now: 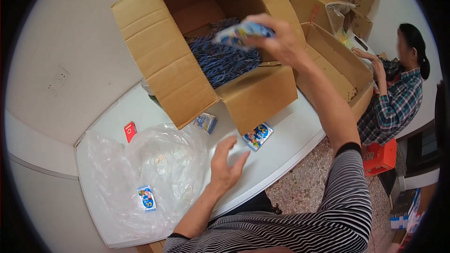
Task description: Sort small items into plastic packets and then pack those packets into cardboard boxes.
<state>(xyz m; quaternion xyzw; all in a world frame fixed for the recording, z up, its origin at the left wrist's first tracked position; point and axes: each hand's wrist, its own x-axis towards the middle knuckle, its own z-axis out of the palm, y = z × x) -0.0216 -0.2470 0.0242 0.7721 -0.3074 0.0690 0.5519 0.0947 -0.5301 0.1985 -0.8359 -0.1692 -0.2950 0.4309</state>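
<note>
My right hand (pixel 280 40) is closed on a blue-and-white snack packet (pixel 243 34), blurred by motion, above an open cardboard box (pixel 164 56). Inside the box lies a heap of blue, crinkled pieces (pixel 222 63), possibly packet edges; I cannot make them out singly. Below the box's front flap, my left hand (pixel 227 166) hovers with thumb and fingers apart and nothing between them. Close to it on the table lies a blue-and-white packet (pixel 258 136), partly under the flap. Another packet (pixel 205 122) rests by the box's left flap.
A clear plastic bag (pixel 173 159) spreads over the white table (pixel 267 178), with a packet (pixel 146 198) on it. A small red box (pixel 130 131) lies behind. To the right stand an open carton (pixel 337 56), a seated person (pixel 398 93) in plaid and a red stool (pixel 383 157).
</note>
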